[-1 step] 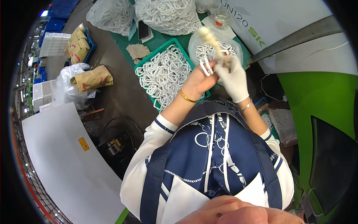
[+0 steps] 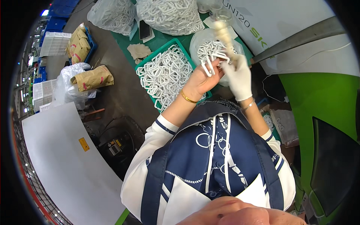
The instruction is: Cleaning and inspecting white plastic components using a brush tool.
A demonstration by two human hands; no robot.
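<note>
My bare left hand (image 2: 203,81) is closed around a few white plastic chain links (image 2: 208,68), which stick out past the fingers. My right hand (image 2: 240,79), in a white glove, is closed on a cream-coloured tool with a knobbed handle (image 2: 224,34). The tool points up and away, and motion blurs it; its lower end is hidden by the glove. Both hands are close together in front of an open clear bag of links (image 2: 212,47). Left of them, a green crate (image 2: 141,71) is heaped with loose white links (image 2: 167,75).
Large bags of links (image 2: 170,17) stand at the back of the green table (image 2: 125,45), near a phone (image 2: 144,30), a crumpled cloth (image 2: 138,52) and a glass jar (image 2: 224,15). A white-and-green machine (image 2: 311,56) flanks the right. Brown sacks (image 2: 93,78) lie at left.
My right hand and the knobbed tool have shifted slightly right, with the glove more turned. The links in my left hand show more fully; my left hand stays in place.
</note>
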